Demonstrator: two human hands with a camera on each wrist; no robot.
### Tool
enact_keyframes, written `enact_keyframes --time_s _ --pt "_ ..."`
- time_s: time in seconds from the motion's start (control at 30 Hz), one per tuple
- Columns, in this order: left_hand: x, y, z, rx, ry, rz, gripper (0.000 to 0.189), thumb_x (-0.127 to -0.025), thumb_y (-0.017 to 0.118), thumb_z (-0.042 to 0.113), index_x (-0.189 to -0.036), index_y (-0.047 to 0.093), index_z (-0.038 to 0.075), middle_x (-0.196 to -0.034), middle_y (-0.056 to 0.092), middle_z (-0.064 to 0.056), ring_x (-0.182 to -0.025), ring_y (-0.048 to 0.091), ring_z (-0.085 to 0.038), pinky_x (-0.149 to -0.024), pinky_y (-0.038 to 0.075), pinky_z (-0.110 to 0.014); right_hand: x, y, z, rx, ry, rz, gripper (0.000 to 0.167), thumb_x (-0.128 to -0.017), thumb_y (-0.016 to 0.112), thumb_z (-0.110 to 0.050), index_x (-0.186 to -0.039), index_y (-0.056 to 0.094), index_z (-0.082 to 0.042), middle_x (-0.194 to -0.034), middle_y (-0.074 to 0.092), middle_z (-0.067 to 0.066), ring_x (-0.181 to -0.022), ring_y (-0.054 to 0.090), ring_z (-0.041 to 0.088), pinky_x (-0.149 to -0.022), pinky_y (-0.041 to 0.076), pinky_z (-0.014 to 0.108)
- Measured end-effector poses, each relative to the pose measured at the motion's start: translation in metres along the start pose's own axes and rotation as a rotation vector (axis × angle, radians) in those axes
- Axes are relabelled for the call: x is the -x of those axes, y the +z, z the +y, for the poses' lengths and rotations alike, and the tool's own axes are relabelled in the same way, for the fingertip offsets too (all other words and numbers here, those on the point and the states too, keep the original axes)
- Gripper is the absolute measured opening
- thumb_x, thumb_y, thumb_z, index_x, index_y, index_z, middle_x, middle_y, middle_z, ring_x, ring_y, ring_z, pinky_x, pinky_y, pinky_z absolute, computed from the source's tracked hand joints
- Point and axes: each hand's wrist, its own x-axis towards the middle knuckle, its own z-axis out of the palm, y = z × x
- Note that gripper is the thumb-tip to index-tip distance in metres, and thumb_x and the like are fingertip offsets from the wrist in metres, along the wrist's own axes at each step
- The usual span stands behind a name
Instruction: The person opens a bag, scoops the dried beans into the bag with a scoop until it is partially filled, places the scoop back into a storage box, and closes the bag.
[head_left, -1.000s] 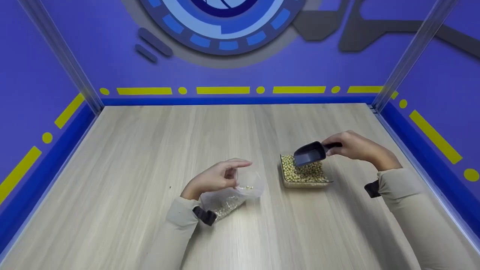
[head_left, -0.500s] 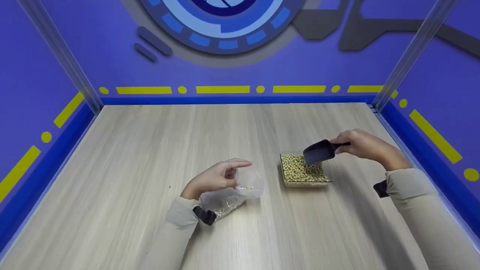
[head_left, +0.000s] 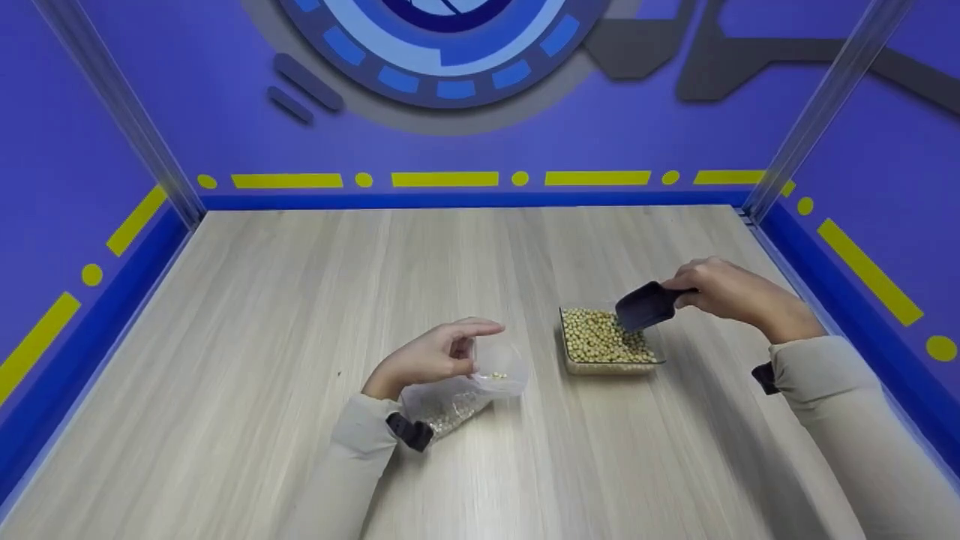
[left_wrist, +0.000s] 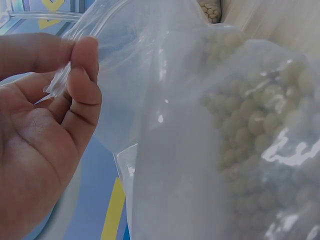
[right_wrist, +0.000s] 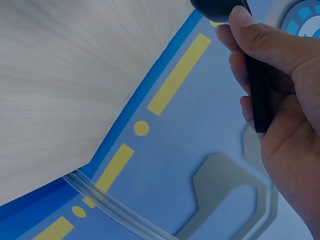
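My left hand point(head_left: 431, 354) pinches the mouth edge of a clear plastic bag point(head_left: 448, 405). In the left wrist view, pale round beans point(left_wrist: 252, 120) fill the lower part of that bag, and its mouth gapes. On the right, my right hand point(head_left: 724, 291) grips the handle of a black scoop point(head_left: 645, 306); the right wrist view shows fingers and thumb curled round the handle point(right_wrist: 257, 95). The scoop's lip dips toward the yellowish beans point(head_left: 600, 334) in a clear rectangular container point(head_left: 611, 370). Scoop and beans overlap at the container's right side.
The pale wood-grain table point(head_left: 315, 300) carries the bag and the container. A blue panel point(head_left: 480, 150) stands along the back, with side panels left and right point(head_left: 900, 225). A tiny dark speck point(head_left: 339, 373) lies left of the left hand.
My right hand has shifted right with the scoop, which has turned and tipped so its bowl shows less. The left hand and the bag stay in place.
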Motion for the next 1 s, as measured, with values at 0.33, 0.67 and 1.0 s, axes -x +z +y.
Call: enact_keyframes --time_s 0.33,0.67,1.0 --pt "0.000 0.001 -0.002 0.008 0.006 -0.003 0.062 -0.084 0.054 -0.010 -0.143 0.043 0.002 -0.128 0.053 -0.020 -0.068 0.039 -0.006 -0.062 0.037 -0.017 -0.001 0.000 -0.004 0.148 -0.056 0.032 0.025 -0.076 0.074 0.004 -0.100 0.075 -0.003 -0.087 0.070 0.012 -0.080 0.065 0.026 -0.069 0.054 0.041" --pt "0.000 0.001 -0.003 0.004 0.007 0.004 0.062 -0.082 0.055 -0.009 -0.142 0.045 0.003 -0.131 0.053 -0.020 -0.068 0.040 -0.006 -0.062 0.037 -0.017 -0.006 -0.003 -0.012 0.312 -0.103 0.042 0.015 -0.071 0.078 0.002 -0.083 0.072 -0.005 -0.072 0.064 0.008 -0.066 0.059 0.023 -0.061 0.050 0.040" --pt "0.000 0.002 -0.004 0.038 -0.011 -0.005 0.063 -0.082 0.056 -0.009 -0.143 0.044 0.003 -0.136 0.049 -0.020 -0.067 0.039 -0.006 -0.061 0.037 -0.018 -0.012 -0.001 -0.022 0.365 -0.073 -0.001 0.011 -0.071 0.079 -0.001 -0.076 0.070 -0.006 -0.067 0.061 0.006 -0.065 0.059 0.023 -0.063 0.049 0.042"
